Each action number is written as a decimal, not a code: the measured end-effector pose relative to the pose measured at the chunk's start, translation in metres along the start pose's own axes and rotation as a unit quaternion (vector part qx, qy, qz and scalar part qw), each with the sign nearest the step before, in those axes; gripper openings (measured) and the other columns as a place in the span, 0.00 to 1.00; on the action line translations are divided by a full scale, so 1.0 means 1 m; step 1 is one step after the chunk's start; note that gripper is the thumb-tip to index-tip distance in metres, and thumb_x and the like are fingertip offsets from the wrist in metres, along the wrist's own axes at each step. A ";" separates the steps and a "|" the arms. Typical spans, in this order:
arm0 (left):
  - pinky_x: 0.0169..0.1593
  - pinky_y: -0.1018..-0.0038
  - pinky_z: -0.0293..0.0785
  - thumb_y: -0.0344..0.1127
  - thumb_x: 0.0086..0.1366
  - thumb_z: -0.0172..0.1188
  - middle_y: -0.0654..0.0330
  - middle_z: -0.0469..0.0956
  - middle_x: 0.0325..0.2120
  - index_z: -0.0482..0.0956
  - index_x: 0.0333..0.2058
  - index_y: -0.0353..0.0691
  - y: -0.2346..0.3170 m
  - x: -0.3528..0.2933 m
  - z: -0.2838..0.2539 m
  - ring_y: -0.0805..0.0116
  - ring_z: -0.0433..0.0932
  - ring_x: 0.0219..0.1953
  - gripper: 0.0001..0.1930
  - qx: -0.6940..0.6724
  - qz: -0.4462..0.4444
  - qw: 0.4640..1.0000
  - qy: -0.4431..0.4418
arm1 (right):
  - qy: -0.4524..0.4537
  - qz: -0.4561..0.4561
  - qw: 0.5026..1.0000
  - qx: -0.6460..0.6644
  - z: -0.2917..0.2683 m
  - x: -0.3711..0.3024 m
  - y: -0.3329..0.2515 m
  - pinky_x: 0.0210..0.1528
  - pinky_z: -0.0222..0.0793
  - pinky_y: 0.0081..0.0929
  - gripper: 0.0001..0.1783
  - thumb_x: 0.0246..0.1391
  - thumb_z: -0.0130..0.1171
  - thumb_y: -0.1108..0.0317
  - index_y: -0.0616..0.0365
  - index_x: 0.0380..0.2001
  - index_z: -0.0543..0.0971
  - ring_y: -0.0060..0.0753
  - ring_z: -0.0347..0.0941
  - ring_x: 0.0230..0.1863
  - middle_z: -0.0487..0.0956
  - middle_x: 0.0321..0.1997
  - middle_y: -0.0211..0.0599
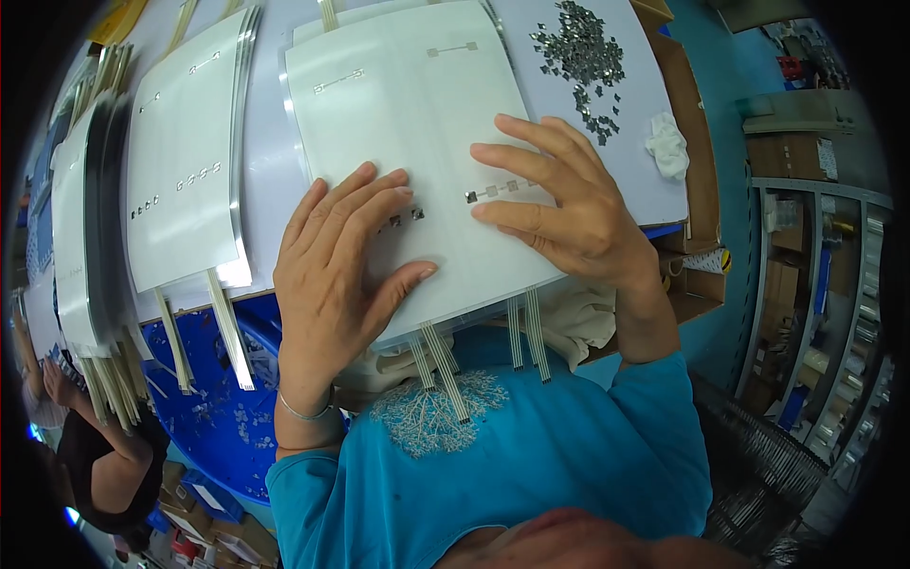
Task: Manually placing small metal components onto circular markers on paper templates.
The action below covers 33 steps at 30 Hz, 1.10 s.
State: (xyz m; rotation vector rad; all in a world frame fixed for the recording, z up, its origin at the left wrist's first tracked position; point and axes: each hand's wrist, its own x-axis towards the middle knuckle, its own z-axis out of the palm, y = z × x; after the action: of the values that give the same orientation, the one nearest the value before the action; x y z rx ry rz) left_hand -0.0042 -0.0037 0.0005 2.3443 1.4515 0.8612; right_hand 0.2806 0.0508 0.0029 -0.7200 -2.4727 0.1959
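A white flexible sheet (417, 123) lies in front of me, with small printed square patterns and flat ribbon tails (444, 365) hanging over the near edge. My left hand (336, 251) rests on its left part, fingers stretched and thumb apart. Beside those fingertips sit small dark square pieces (418, 215), partly hidden by the hand. On the right, my right hand (569, 194) hovers over or touches the sheet with fingers spread. A dark square (471, 197) shows between its thumb and forefinger, at the end of a row of printed squares (512, 186).
A heap of small dark shiny pieces (580, 52) lies at the far right, near a crumpled white cloth (667, 147). Stacked similar sheets (190, 142) lie left. A blue tub (204, 408) stands below the table edge. Another person's arm (114, 446) shows at far left.
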 end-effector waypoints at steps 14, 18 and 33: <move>0.74 0.46 0.64 0.52 0.63 0.74 0.58 0.79 0.63 0.84 0.64 0.51 0.031 0.012 0.010 0.53 0.76 0.68 0.31 0.107 0.040 0.992 -0.046 | 0.095 0.109 0.989 0.015 0.007 -0.006 -0.016 0.48 0.80 0.38 0.20 0.49 0.79 0.74 0.62 0.48 0.89 0.46 0.82 0.49 0.86 0.52 0.42; 0.75 0.46 0.64 0.50 0.64 0.74 0.59 0.79 0.65 0.86 0.59 0.51 0.032 0.016 0.008 0.51 0.75 0.70 0.26 0.113 0.048 0.990 -0.063 | 0.102 0.107 0.989 -0.007 0.008 -0.007 -0.016 0.48 0.80 0.38 0.18 0.50 0.78 0.74 0.62 0.46 0.89 0.45 0.82 0.49 0.86 0.52 0.41; 0.77 0.46 0.61 0.52 0.66 0.74 0.54 0.77 0.65 0.80 0.68 0.54 0.033 0.013 0.008 0.52 0.76 0.69 0.33 0.129 0.047 0.988 -0.077 | 0.159 0.284 0.912 -0.249 -0.007 -0.021 0.009 0.61 0.72 0.44 0.15 0.60 0.73 0.70 0.57 0.50 0.89 0.46 0.77 0.57 0.83 0.58 0.39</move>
State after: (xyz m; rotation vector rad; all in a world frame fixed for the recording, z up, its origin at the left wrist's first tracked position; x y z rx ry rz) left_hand 0.0287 -0.0070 0.0154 2.6183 1.4759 0.5244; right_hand 0.3037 0.0474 -0.0034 -1.5463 -1.9479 -0.3361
